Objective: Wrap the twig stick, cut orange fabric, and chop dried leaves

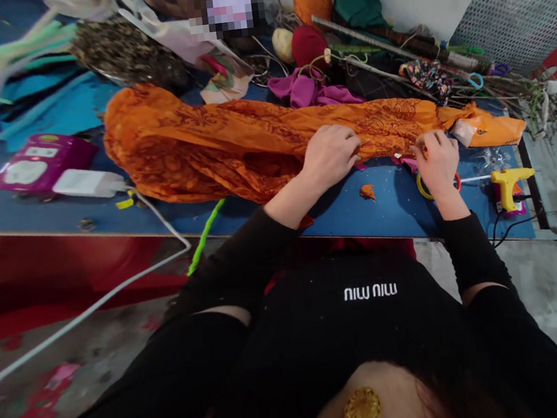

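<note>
A long bundle of orange patterned cloth [249, 132] stretches along the blue table, wide and rounded at its left end and narrow at the right. My left hand [333, 154] grips the near edge of the cloth at its middle, fingers bent. Further right, my right hand [438, 158] pinches the same edge near the narrow end. Beneath my right wrist lie scissors [425, 187] with yellow and red handles, partly hidden. A small orange scrap [368, 191] rests on the table between my hands.
At the right corner stands a yellow glue gun [511, 184] with a cord. Sticks [390, 45], balls and fabric line the back. A purple packet [44, 163] and a white power strip [88, 182] lie left. A pale cable hangs over the blue table's edge [110, 231].
</note>
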Demonstrator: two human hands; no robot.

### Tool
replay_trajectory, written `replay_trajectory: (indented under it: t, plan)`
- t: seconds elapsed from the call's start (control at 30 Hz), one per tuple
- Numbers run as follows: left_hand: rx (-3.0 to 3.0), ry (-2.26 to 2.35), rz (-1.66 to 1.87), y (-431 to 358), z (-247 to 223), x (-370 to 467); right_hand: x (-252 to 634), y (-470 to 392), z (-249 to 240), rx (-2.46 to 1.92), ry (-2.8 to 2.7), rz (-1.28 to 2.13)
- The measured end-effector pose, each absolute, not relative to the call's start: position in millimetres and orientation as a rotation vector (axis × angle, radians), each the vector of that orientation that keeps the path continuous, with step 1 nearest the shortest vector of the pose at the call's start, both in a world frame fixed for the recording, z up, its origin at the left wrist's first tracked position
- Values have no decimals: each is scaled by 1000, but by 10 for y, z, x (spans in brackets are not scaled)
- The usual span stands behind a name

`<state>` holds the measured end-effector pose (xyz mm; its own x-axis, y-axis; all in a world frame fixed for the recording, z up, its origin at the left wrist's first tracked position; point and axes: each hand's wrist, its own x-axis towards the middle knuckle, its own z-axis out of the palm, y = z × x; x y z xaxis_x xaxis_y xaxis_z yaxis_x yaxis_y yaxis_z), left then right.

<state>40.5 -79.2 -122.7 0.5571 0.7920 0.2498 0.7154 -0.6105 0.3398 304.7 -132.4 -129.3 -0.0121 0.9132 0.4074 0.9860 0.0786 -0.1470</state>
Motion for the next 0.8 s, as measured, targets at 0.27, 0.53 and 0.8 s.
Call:
replay_trajectory:
  t: [0.27, 0.53, 0.8]
  plan:
    - [2518, 1307, 650, -819, -1307, 397, 2863, -1252, -1415, -1826, -2244, -221]
    - [2342, 1385, 732, -858, -1277, 369, 3017, -1286, -1302, -1576, -1870, 156]
    - [2133, 1316, 885, -866, -1276, 339, 3039, -1234, -1256, -1329, -1273, 633]
